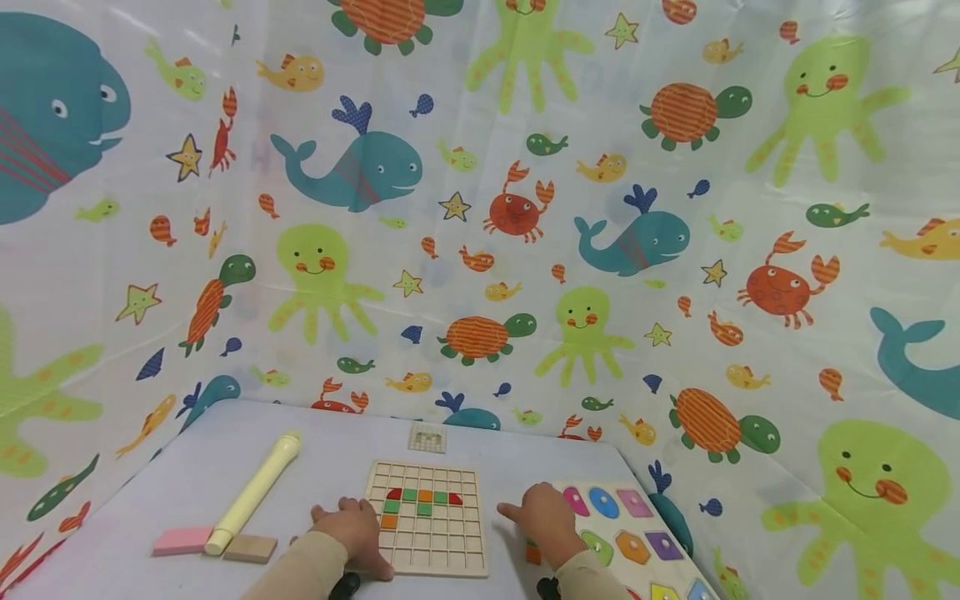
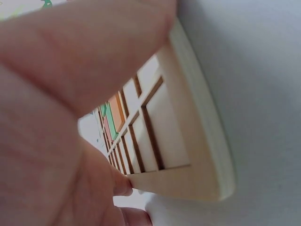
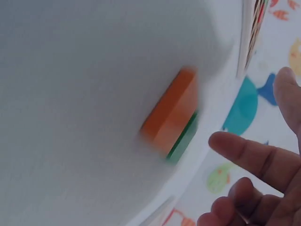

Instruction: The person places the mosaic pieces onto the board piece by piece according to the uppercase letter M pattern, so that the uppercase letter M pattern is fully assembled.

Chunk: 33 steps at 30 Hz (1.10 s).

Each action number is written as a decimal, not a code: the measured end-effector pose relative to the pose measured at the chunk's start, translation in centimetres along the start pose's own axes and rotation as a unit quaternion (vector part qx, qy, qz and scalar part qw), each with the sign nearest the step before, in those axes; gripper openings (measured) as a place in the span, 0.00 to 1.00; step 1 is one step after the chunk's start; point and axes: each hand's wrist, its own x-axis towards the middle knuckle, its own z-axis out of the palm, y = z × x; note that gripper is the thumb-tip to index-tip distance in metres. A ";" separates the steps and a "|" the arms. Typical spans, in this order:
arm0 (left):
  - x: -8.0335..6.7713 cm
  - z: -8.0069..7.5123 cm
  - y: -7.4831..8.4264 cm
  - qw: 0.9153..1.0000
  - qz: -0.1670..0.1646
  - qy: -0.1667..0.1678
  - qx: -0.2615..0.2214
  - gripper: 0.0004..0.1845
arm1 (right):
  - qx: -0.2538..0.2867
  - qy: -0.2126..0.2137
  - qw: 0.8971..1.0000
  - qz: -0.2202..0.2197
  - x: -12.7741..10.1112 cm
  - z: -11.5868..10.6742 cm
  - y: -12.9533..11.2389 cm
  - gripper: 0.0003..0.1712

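Observation:
A wooden grid board (image 1: 438, 562) lies flat, with red, green and orange tiles (image 1: 425, 497) set in some upper squares. My left hand (image 1: 352, 537) is at its near left corner. In the left wrist view the thumb lies against one edge of the board (image 2: 207, 181), and fingertips touch another edge, holding it. My right hand (image 1: 547, 521) is above the table to the right, the index finger (image 3: 254, 153) extended and nothing held. Just below it sit an orange block (image 3: 169, 110) and a green block (image 3: 184, 136), touching or overlapping, slightly blurred in the right wrist view.
Right of my right hand is a shape puzzle board (image 1: 615, 500) with knobbed pieces. At left lie a pale yellow stick (image 1: 255, 496), a pink block (image 1: 182, 541) and a tan wooden block (image 1: 251, 548). A small pattern card (image 1: 427, 437) lies behind the grid. A sea-animal curtain (image 1: 480, 250) surrounds the table.

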 end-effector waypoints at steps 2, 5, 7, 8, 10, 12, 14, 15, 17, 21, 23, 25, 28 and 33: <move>-0.1 -0.1 0.0 1.000 0.003 -0.002 0.000 0.65 | -0.013 -0.002 1.000 0.020 0.0 -0.3 0.7 0.34; -0.1 -0.3 0.0 1.000 0.004 -0.006 -0.004 0.65 | -0.047 0.003 0.998 0.032 0.0 -0.6 1.4 0.37; -0.1 -0.3 -0.1 1.000 0.003 -0.009 -0.007 0.65 | -0.073 0.002 0.997 0.035 -0.1 -0.7 1.7 0.39; -0.1 -0.4 -0.1 1.000 0.002 -0.010 -0.008 0.65 | -0.079 -0.002 0.996 0.039 -0.1 -0.7 1.8 0.39; -0.1 -0.4 -0.1 1.000 0.002 -0.011 -0.008 0.65 | -0.089 -0.010 0.995 0.041 -0.2 -0.5 1.8 0.39; -0.1 -0.3 -0.2 1.000 0.004 -0.011 -0.007 0.65 | -0.086 -0.026 0.995 0.041 -0.4 -0.4 1.8 0.39; 0.0 -0.2 -0.2 1.000 0.006 -0.011 -0.006 0.65 | -0.083 -0.033 0.995 0.036 -0.4 -0.1 1.9 0.37; 0.0 -0.2 -0.2 1.000 0.007 -0.010 -0.005 0.65 | -0.085 -0.034 0.995 0.031 -0.4 0.0 1.9 0.35; 0.0 -0.2 -0.2 1.000 0.008 -0.010 -0.004 0.65 | -0.091 -0.032 0.995 0.017 -0.2 0.2 1.9 0.32; 0.2 -0.1 -0.2 1.000 0.012 -0.011 -0.001 0.65 | -0.104 -0.027 0.994 -0.015 0.5 0.4 1.8 0.25; 0.3 -0.1 -0.3 1.000 0.014 -0.011 0.001 0.65 | -0.113 -0.024 0.993 -0.030 0.7 0.5 1.7 0.23; 0.2 -0.1 -0.2 1.000 0.013 -0.010 0.001 0.65 | -0.110 -0.023 0.993 -0.045 0.8 0.5 1.6 0.20; 0.2 -0.2 -0.1 1.000 0.013 -0.009 0.002 0.65 | -0.091 -0.015 0.992 -0.083 0.9 0.7 1.5 0.20; 0.2 -0.2 -0.2 1.000 0.016 -0.011 0.006 0.65 | -0.057 0.007 0.984 -0.167 1.1 1.3 0.3 0.17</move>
